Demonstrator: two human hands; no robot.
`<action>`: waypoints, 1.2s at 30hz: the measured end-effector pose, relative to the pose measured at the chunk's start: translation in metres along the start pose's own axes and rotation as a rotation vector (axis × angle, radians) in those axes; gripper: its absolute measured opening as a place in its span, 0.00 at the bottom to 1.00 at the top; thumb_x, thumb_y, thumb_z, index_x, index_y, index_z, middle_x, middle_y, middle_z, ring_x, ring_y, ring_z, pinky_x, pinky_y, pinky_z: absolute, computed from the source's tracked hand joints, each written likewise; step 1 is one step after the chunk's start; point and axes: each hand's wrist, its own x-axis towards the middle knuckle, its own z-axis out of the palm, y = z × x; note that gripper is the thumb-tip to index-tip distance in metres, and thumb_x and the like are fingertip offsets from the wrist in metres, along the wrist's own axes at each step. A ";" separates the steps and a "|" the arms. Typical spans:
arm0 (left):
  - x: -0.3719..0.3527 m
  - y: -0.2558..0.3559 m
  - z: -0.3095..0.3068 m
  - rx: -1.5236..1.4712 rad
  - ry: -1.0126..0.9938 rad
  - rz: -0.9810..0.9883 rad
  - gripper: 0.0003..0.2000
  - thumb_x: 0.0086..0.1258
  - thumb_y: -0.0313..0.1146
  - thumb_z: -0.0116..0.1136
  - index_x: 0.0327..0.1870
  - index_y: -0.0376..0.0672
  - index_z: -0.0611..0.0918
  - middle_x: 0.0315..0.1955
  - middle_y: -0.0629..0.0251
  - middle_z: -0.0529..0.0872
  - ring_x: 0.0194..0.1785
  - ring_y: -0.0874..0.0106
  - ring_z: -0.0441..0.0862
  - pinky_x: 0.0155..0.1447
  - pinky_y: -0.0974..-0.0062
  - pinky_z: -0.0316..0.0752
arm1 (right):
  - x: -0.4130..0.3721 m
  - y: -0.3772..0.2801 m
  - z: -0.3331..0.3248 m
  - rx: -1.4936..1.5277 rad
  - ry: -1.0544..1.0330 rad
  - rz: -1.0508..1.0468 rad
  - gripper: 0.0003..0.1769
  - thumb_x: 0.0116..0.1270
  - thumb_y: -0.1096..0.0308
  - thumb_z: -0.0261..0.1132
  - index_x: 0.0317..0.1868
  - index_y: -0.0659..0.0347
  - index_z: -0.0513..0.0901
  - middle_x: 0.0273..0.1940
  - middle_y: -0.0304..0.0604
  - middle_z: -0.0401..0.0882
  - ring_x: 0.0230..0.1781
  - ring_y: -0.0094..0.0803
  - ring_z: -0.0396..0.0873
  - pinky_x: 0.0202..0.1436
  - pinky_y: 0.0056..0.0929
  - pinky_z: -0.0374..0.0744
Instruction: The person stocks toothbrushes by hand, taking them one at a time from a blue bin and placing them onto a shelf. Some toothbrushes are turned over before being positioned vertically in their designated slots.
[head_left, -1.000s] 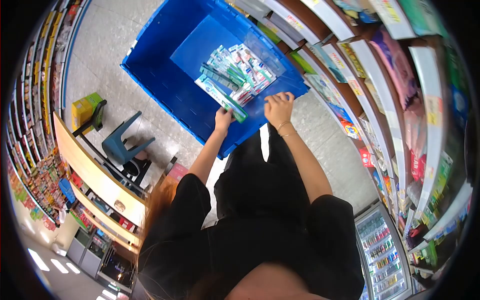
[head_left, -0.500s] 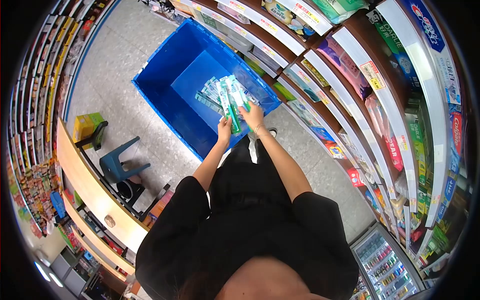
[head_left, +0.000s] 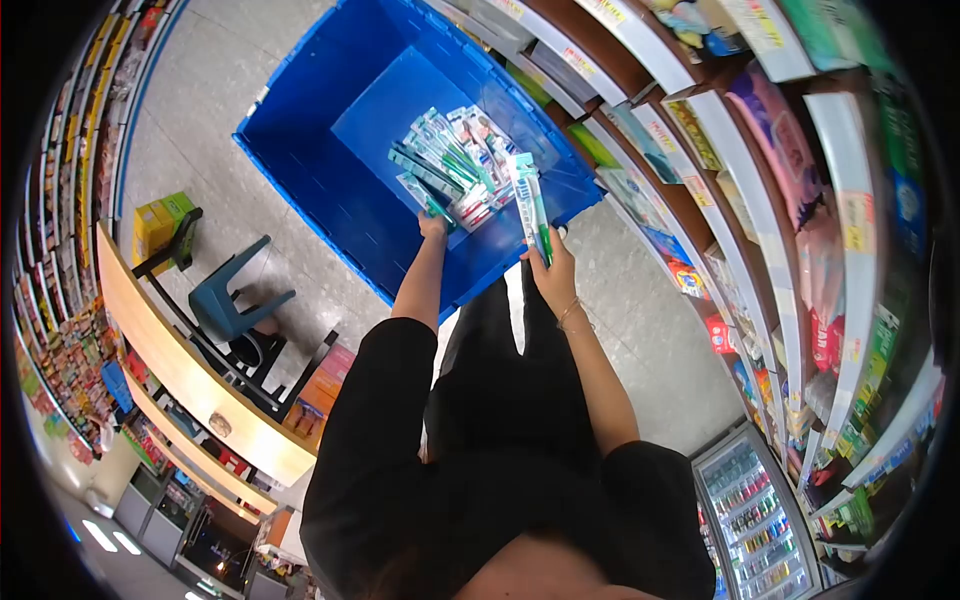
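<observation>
Blue moulded plastic makes up the crate (head_left: 300, 160), an open, straight-walled tub with a smooth floor, standing on the pale tiled floor (head_left: 210, 90) just beside the foot of the shop shelves (head_left: 700, 170). Towards its far right corner lies a loose pile of toothbrush packs (head_left: 455, 160): flat, narrow blister cards, glossy clear fronts over white, green and red print, fanned so that most long axes run slantwise from the near left to the far right. The left hand (head_left: 433, 226) is the nearer of the two to that pile. It reaches over the near wall with the arm almost straight, and its fingertips meet the near end of the lowest pack, so the pile lies directly ahead of it, packs pointing roughly end-on at the fingers (whether the fingers are pinching that pack or only resting on it cannot be told at this size). The right hand (head_left: 553, 272), with a thin bracelet (head_left: 570, 315) at the wrist, is closed around the lower end of a single toothbrush pack (head_left: 530, 200). This pack is held upright over the crate's near right edge, its long axis running away from the palm, clear of the pile and a little to its right. A grey-blue plastic stool (head_left: 235, 300) stands well apart on the left.
</observation>
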 end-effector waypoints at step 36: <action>-0.572 0.321 -0.130 -0.550 -1.500 1.435 0.13 0.69 0.24 0.49 0.54 0.35 0.71 0.43 0.67 0.78 0.46 0.81 0.75 0.50 0.80 0.70 | -0.035 -0.331 -0.225 0.019 0.514 -0.858 0.31 0.69 0.73 0.48 0.70 0.69 0.51 0.69 0.55 0.56 0.69 0.37 0.57 0.68 0.30 0.57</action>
